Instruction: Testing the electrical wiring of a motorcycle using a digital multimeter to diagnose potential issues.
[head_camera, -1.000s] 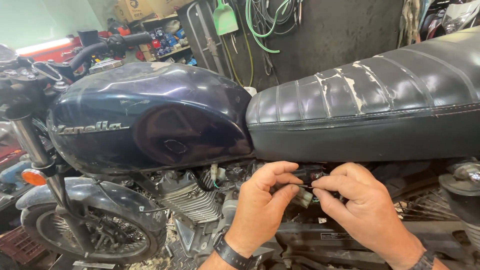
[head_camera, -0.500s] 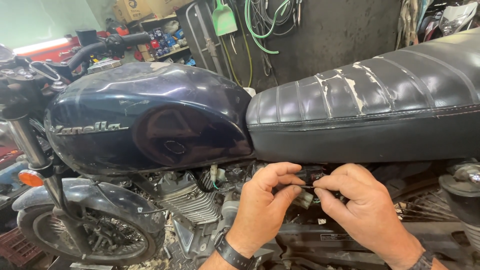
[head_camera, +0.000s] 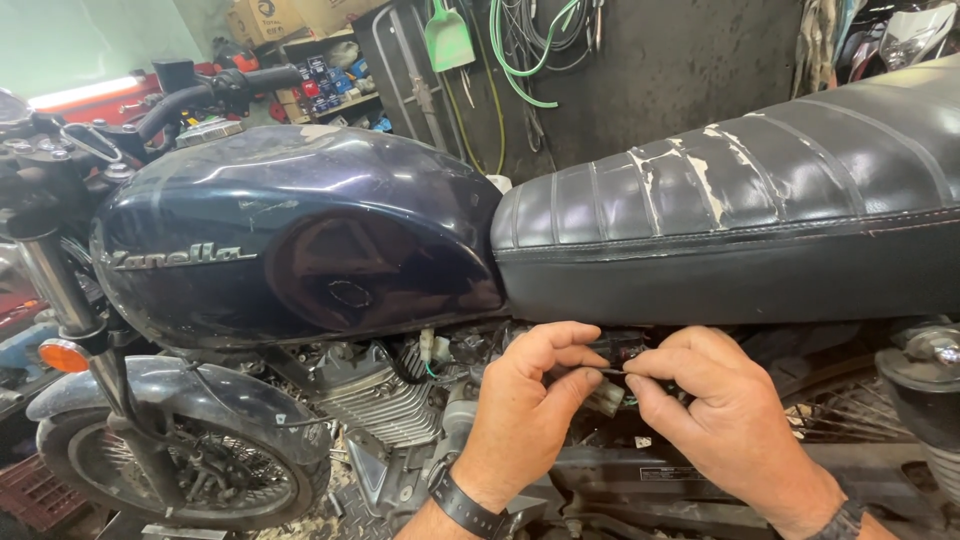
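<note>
You see a sharp, evenly lit view, with soft glare on the fuel tank (head_camera: 290, 235) and dark shadow beneath the seat (head_camera: 740, 220).

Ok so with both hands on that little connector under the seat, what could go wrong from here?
1. The left hand and right hand pinch a small black connector tucked under the seat; its thin wires might strain or pull loose.
2. The fingers largely hide it, so it could be misaligned unnoticed.
3. Anything dropped would likely fall among the engine fins below.
</note>
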